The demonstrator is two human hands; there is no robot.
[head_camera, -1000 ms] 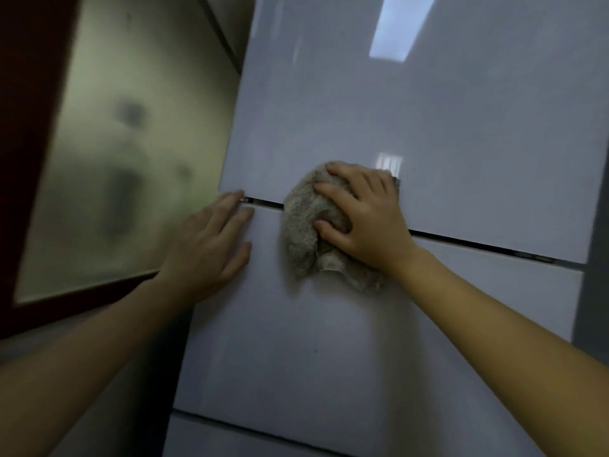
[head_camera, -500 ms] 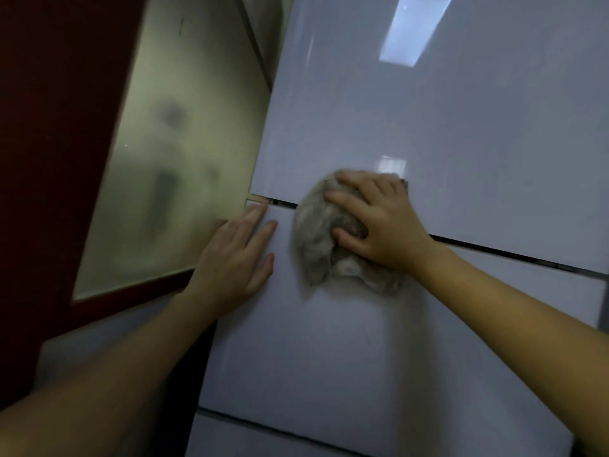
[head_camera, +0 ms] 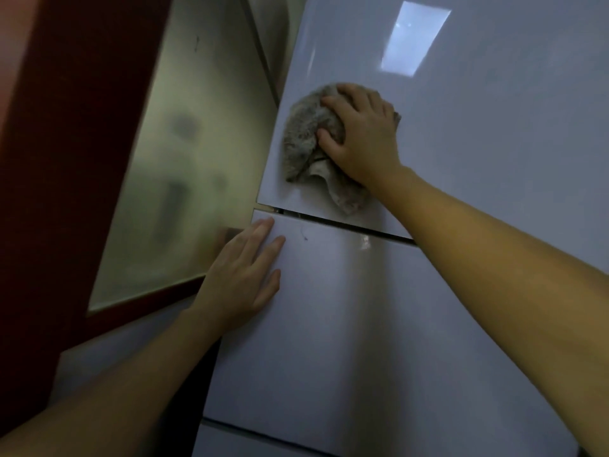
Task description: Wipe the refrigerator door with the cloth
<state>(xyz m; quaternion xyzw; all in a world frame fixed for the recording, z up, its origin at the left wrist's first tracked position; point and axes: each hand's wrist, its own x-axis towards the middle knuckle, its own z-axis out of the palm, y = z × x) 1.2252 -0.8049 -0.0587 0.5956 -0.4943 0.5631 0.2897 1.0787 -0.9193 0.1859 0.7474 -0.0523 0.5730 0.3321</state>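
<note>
A glossy white refrigerator fills the right of the view, with an upper door (head_camera: 494, 133) and a middle door panel (head_camera: 346, 324) split by a dark horizontal gap. My right hand (head_camera: 359, 136) presses a crumpled grey cloth (head_camera: 306, 133) flat against the upper door near its lower left corner, fingers spread over the cloth. My left hand (head_camera: 244, 278) lies flat and open on the left edge of the middle panel, just below the gap.
A frosted glass pane (head_camera: 184, 166) in a dark red frame (head_camera: 66, 159) stands immediately left of the refrigerator. A third door panel (head_camera: 230, 443) starts below a second gap near the bottom. A ceiling light reflection (head_camera: 415, 37) shines on the upper door.
My right hand has slid the cloth up from the gap between the doors onto the upper door. My left hand stays on the middle panel's edge. The view has shifted right.
</note>
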